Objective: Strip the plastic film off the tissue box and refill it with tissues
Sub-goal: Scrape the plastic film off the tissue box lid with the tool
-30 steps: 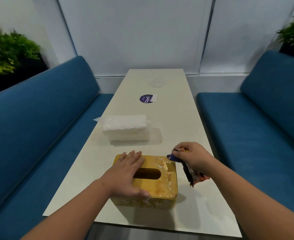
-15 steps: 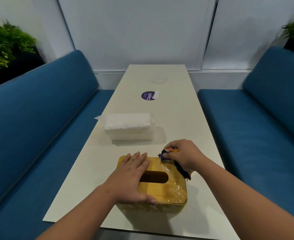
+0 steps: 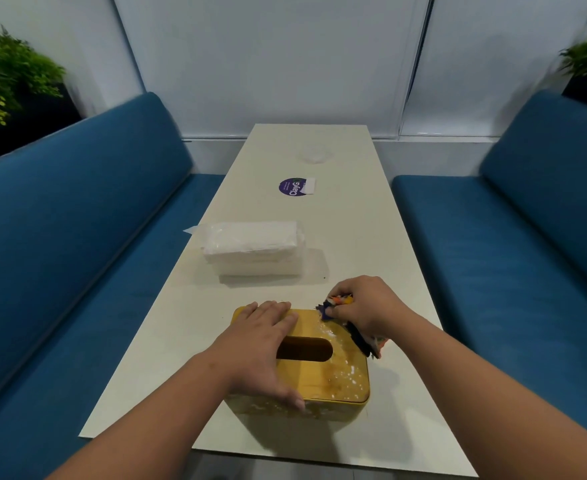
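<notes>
Meanwhile left hand (image 3: 262, 344) flat on tissue box (image 3: 333, 379), right hand (image 3: 364, 303) pinching film (image 3: 333, 303).

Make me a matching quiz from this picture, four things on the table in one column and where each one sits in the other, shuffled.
Things:
1. tissue box
2. tissue pack
3. purple sticker
4. crumpled film

Places:
A. gripped in the right hand at the box's far right corner
B. flat on the table, beyond the wrapped tissues
C. pressed under the left hand, nearest the camera
D. mid-table, left of centre, in clear wrap

Pairs: 1-C, 2-D, 3-B, 4-A
</notes>
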### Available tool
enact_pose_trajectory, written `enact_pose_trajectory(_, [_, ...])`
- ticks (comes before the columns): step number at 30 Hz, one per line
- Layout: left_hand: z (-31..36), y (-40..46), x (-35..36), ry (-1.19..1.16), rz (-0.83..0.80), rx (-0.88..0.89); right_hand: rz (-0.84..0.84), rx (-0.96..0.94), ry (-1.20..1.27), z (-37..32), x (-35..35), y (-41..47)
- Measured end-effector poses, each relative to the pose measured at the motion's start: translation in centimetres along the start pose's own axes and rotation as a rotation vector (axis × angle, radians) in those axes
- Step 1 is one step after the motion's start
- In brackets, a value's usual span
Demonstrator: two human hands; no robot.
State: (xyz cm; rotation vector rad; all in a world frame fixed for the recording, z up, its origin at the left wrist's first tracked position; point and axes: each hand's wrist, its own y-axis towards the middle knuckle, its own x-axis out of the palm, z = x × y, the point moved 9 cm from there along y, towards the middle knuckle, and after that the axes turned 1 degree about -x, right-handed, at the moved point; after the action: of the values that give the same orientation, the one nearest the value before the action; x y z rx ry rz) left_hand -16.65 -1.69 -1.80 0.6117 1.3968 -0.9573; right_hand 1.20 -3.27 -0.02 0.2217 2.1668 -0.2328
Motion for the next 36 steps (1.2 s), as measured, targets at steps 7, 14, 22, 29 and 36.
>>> enact_pose_trajectory(7, [0.0,0.0,-0.1,0.0,-0.011,-0.008,0.011,-0.033,-0.074,-1.1,-0.5,0.1])
enact_pose_trajectory(14, [0.1,-0.1,-0.3,-0.011,-0.008,-0.013,-0.033,-0.051,-0.16,-1.6,0.1,0.2])
enact_pose_trajectory(22, [-0.1,0.0,-0.2,-0.02,0.005,-0.022,-0.007,-0.08,-0.121,-2.2,0.4,0.2])
enact_pose_trajectory(29, [-0.1,0.0,-0.2,-0.013,-0.001,-0.016,-0.033,0.082,-0.086,3.3,-1.8,-1.4])
enact_pose_trajectory(36, [-0.1,0.1,-0.3,-0.013,-0.007,-0.016,0.061,0.028,-0.039,1.5,-2.1,-1.4])
